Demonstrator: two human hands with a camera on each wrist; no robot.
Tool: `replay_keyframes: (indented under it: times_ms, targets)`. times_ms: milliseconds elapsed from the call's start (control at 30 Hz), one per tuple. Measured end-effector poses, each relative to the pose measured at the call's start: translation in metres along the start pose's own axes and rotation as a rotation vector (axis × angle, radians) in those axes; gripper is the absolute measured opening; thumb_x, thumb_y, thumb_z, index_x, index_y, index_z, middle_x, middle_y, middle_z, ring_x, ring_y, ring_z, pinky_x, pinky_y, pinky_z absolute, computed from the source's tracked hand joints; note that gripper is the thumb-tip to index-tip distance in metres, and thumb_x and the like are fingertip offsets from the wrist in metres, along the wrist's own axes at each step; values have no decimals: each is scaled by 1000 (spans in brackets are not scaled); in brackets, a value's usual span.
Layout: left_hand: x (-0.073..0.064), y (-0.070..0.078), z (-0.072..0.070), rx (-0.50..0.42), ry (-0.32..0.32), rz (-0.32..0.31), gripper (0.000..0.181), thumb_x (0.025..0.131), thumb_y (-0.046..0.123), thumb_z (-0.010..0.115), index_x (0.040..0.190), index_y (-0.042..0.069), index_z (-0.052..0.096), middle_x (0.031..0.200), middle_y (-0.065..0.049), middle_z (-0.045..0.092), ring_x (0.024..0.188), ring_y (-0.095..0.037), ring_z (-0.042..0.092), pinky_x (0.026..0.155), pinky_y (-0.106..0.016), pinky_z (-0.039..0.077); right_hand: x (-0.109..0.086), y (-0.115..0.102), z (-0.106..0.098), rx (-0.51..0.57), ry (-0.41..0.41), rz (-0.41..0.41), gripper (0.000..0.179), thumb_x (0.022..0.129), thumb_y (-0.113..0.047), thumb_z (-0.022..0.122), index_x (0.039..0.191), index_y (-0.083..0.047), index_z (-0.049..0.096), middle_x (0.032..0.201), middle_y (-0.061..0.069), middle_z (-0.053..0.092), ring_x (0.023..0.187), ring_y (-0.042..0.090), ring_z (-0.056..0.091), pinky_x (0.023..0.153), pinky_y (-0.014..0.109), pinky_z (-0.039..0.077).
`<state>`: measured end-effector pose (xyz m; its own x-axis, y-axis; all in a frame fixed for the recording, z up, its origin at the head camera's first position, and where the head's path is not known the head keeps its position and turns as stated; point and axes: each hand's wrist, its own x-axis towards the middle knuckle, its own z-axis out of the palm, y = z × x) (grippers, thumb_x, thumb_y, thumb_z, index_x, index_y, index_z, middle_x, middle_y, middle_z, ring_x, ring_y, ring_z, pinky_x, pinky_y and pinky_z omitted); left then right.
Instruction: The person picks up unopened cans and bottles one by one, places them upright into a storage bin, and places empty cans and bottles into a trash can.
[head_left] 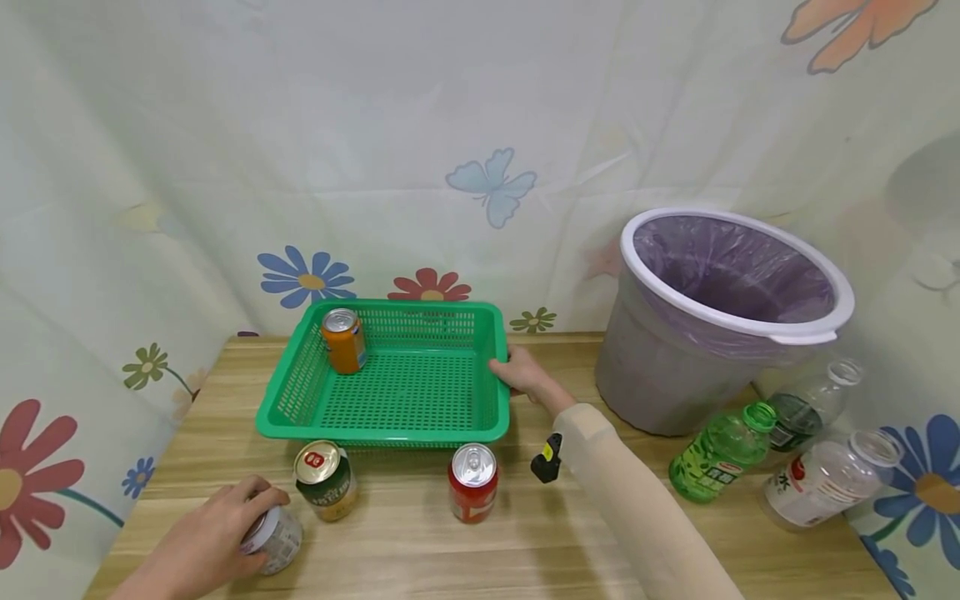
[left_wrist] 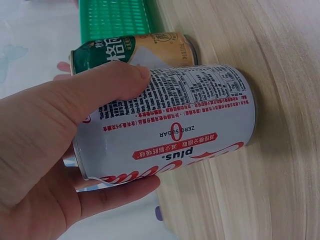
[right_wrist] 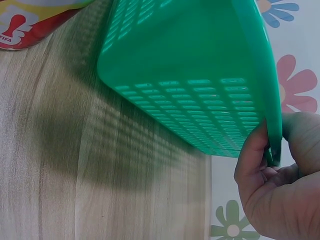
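Note:
My left hand [head_left: 213, 533] grips a white soda can [left_wrist: 175, 125] with red lettering, thumb on one side and fingers on the other. The can stands on the wooden table, beside a green and gold can [head_left: 326, 482]. With fingers and thumb, my right hand [head_left: 525, 375] pinches the right rim of a green plastic basket [head_left: 450, 435]. An orange can [head_left: 345, 342] stands inside the basket at its back left. In front of the basket is a red can [head_left: 473, 483].
To the right stands a grey trash bin [head_left: 652, 367] lined with a purple bag. Beside it are a green bottle [head_left: 723, 454], a clear bottle with a dark label [head_left: 806, 412] and a clear bottle with a white label [head_left: 825, 483]. A patterned curtain [head_left: 375, 167] hangs behind.

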<state>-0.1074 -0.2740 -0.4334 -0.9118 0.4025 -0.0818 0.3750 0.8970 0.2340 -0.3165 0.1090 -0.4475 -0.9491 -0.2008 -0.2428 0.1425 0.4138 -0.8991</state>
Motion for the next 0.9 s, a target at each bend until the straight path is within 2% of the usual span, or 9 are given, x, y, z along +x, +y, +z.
replay_keyframes:
  times_ms: [133, 267, 433, 633, 900]
  targets:
    - [1, 0, 0, -13, -29, -27, 54, 60, 26, 85, 108, 20, 60, 100, 2, 53, 83, -14, 52, 60, -28, 50, 1, 0, 1, 5, -3, 6, 37, 90, -12, 48, 119, 10, 44, 105, 28, 59, 74, 27, 67, 62, 36, 57]
    - [1, 0, -1, -4, -24, -24, 54, 59, 27, 85, 107, 21, 61, 99, 3, 53, 83, -13, 52, 60, -28, 49, 0, -1, 1, 15, -5, 8, 38, 90, -12, 48, 121, 10, 44, 106, 29, 58, 79, 31, 67, 64, 37, 57]
    - [1, -2, -2, 4, -12, 13, 53, 60, 28, 85, 107, 20, 62, 97, 4, 53, 81, -11, 52, 59, -26, 49, -2, -4, 2, 27, -3, 9, 39, 89, -11, 48, 121, 11, 43, 107, 29, 58, 83, 34, 66, 63, 36, 57]
    - [2, -4, -3, 24, 35, 83, 52, 59, 27, 84, 105, 19, 62, 97, 6, 52, 81, -10, 53, 58, -23, 47, -1, -3, 0, 35, -8, 14, 38, 89, -11, 47, 120, 10, 44, 108, 30, 58, 85, 36, 66, 62, 34, 57]
    - [3, -4, -4, 17, 29, 93, 50, 61, 27, 83, 105, 21, 61, 97, 5, 51, 81, -11, 52, 56, -22, 46, -2, -3, 0, 37, -11, 19, 37, 89, -11, 47, 120, 10, 44, 108, 30, 58, 85, 36, 66, 63, 35, 57]
